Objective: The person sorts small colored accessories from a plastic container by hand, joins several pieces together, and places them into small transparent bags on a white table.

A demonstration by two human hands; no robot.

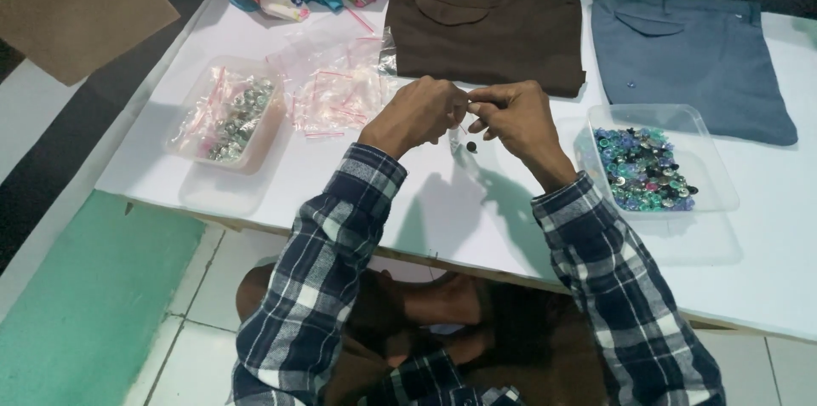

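Both grips pinch something too small.

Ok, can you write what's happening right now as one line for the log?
left hand: pinching small clear bag | right hand: pinching same bag | tub of coloured buttons: right | tub of silver buttons: left

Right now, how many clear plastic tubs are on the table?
2: one tub at the left holding silvery pieces and small bags, one tub at the right full of mixed buttons. Others may lie beyond the frame.
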